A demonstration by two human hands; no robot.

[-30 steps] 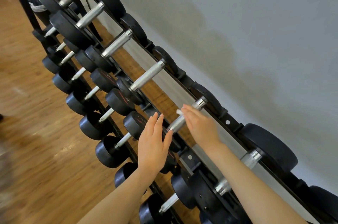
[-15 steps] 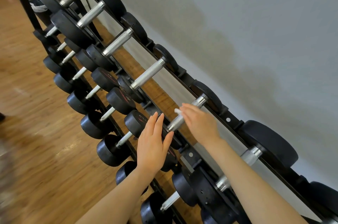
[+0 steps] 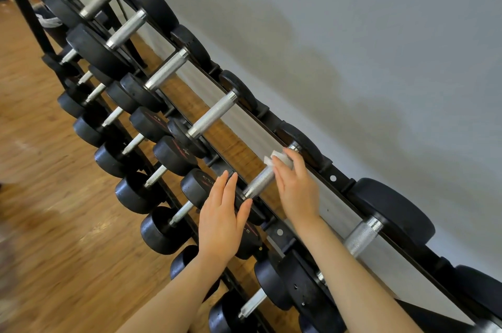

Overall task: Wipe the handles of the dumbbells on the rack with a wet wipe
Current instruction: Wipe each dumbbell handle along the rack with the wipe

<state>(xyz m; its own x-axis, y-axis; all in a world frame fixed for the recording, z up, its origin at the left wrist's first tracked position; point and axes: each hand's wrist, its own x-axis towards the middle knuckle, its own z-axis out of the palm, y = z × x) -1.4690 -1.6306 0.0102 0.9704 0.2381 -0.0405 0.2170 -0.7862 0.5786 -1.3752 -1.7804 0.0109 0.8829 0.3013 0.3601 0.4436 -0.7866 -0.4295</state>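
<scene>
A black dumbbell rack (image 3: pixel 336 179) runs diagonally from top left to bottom right, holding several black dumbbells with knurled steel handles. My right hand (image 3: pixel 296 188) wraps over one top-row handle (image 3: pixel 260 179), pressing a white wet wipe (image 3: pixel 278 158) against its far end. The near half of that handle shows bare. My left hand (image 3: pixel 221 220) lies flat, fingers together, on the near black head of the same dumbbell, holding nothing.
Neighbouring top-row handles lie up the rack (image 3: pixel 214 115) and down it (image 3: pixel 362 234). Lower tiers hold smaller dumbbells (image 3: pixel 160 226). A grey wall (image 3: pixel 380 47) stands right behind the rack. Wooden floor (image 3: pixel 54 224) spreads to the left.
My right hand with the wipe has slid along the handle toward its far end, uncovering more of the near part. My left hand stays on the dumbbell head.
</scene>
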